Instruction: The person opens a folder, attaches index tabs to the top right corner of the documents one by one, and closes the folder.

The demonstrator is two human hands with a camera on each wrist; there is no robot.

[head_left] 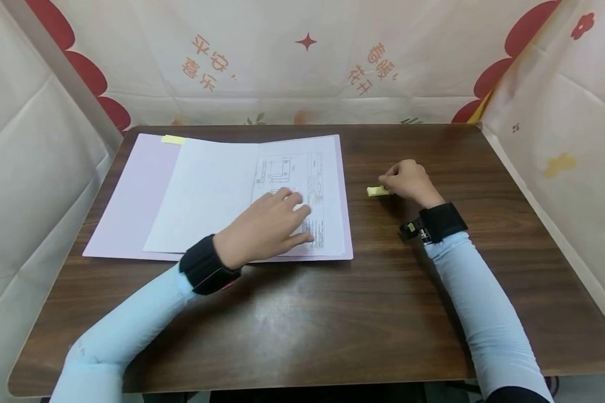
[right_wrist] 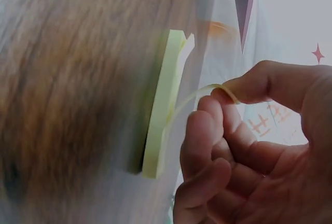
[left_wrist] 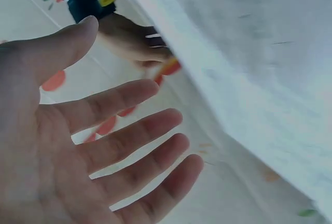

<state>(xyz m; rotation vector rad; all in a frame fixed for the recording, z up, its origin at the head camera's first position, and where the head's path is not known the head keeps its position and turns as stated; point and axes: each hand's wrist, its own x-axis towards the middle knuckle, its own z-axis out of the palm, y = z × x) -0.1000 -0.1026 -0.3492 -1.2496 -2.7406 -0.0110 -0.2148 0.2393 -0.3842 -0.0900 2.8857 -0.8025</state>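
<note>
On the right of the table a small pad of yellow sticky notes (head_left: 377, 191) lies flat. My right hand (head_left: 410, 180) pinches the top note between thumb and index finger. In the right wrist view that sticky note (right_wrist: 193, 95) curves up, one end still joined to the sticky note pad (right_wrist: 162, 105). My left hand (head_left: 268, 225) is over the right page of an open lilac folder (head_left: 131, 210), fingers spread and extended. Whether it touches the paper I cannot tell. White sheets (head_left: 206, 190) lie in the folder, the right one printed with a technical drawing (head_left: 282, 169), partly hidden by that hand.
A yellow sticky note (head_left: 173, 139) sits at the top edge of the left sheet. The brown wooden table (head_left: 302, 336) has pale printed curtains (head_left: 302, 73) behind it and at both sides.
</note>
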